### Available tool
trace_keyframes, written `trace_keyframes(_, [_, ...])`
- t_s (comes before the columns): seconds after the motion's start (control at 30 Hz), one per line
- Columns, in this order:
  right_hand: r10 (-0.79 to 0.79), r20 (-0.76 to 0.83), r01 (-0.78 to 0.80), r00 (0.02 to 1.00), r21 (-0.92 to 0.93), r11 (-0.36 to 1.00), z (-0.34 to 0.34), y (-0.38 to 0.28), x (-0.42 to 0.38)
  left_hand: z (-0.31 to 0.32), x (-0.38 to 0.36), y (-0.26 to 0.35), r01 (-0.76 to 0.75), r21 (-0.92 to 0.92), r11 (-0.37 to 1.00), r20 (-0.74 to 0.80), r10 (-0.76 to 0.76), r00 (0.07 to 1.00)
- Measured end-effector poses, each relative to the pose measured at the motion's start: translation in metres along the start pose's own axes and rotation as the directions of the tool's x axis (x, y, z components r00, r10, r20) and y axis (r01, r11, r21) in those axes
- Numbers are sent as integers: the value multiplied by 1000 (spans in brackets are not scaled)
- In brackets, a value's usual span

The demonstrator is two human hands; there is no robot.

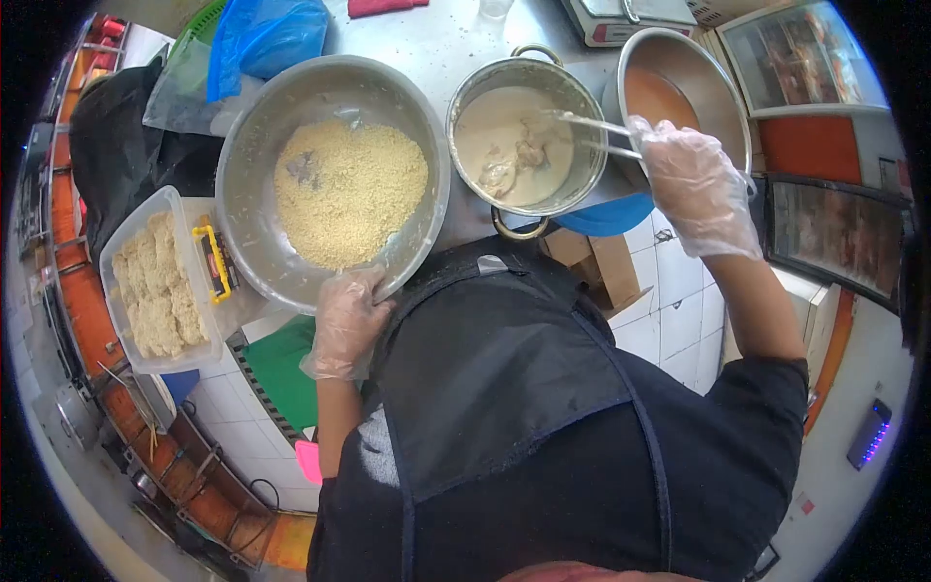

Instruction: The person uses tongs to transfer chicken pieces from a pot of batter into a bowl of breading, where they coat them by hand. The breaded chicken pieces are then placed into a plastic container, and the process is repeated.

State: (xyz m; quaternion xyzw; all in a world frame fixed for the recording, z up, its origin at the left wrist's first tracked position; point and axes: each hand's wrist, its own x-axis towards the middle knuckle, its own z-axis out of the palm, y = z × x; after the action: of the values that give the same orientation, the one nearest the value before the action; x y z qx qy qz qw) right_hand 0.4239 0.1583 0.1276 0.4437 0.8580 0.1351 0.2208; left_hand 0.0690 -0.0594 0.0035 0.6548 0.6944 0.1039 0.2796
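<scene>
In a clear plastic glove, my right hand [690, 179] is closed round metal tongs [596, 121], whose tips reach over the pot [450, 145]. Pale batter [495, 116] fills much of that pot, and battered pieces [519, 160], perhaps meat, show at its surface near the tongs. My left hand [351, 315], also gloved, grips the near rim of a wide metal bowl [236, 184]. Yellowish crumbs [364, 184] lie in this bowl, with a greyish wet patch at their left side.
At left stands a plastic tub [116, 281] of crumb-coated pieces [160, 291]. A steel bowl [732, 87] with orange-brown liquid sits right of the pot, below a scale [630, 15]. Blue plastic bags [272, 44] lie at the back left. A cardboard box [606, 272] is below the table edge.
</scene>
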Motion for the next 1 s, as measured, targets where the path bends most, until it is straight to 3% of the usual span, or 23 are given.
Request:
trace_keyframes(0.07, [-46, -20, 45, 999, -46, 998, 3, -3, -3, 1, -2, -1, 37, -52, 998, 38, -35, 999])
trace_keyframes(0.17, [-136, -71, 122, 988, -173, 977, 19, -21, -2, 5, -8, -12, -12, -3, 1000, -49, 12, 999])
trace_keyframes(0.27, [-166, 25, 168, 986, -71, 983, 41, -27, 7, 3, -6, -14, 7, 1, 1000, -67, -7, 998])
trace_keyframes(0.4, [-43, 28, 45, 999, -89, 995, 42, -17, 1, -1, -8, -14, -47, 18, 999, -92, 48, 995])
trace_keyframes(0.5, [20, 53, -31, 998, 205, 978, 35, 1, -10, -5, -10, -13, -44, -19, 999, -102, 42, 994])
trace_keyframes(0.53, [12, 51, -22, 999, 201, 979, 38, 5, -14, -7, -11, -12, -26, -47, 999, -94, 21, 995])
trace_keyframes(0.6, [114, 25, -110, 993, 518, 848, 45, 8, -21, -11, -11, -11, -2, -71, 997, -119, -6, 993])
trace_keyframes(0.7, [122, -98, -37, 988, 613, 789, 45, 4, -25, -12, -10, -14, 10, -118, 993, -188, -32, 982])
trace_keyframes(0.8, [200, 10, -171, 980, 561, 810, 57, -16, -8, -16, -3, -23, -8, -175, 984, -256, -38, 966])
trace_keyframes(0.87, [170, -10, -143, 985, 492, 859, 76, -25, 5, -20, 2, -25, -19, -201, 980, -282, -39, 959])
trace_keyframes(0.93, [188, -16, -174, 982, 303, 937, 89, -32, 12, -25, 6, -23, 8, -208, 978, -305, -72, 950])
trace_keyframes(1.0, [191, -60, -160, 980, 342, 926, 82, -29, 7, -29, 5, -21, 10, -227, 974, -316, -84, 945])
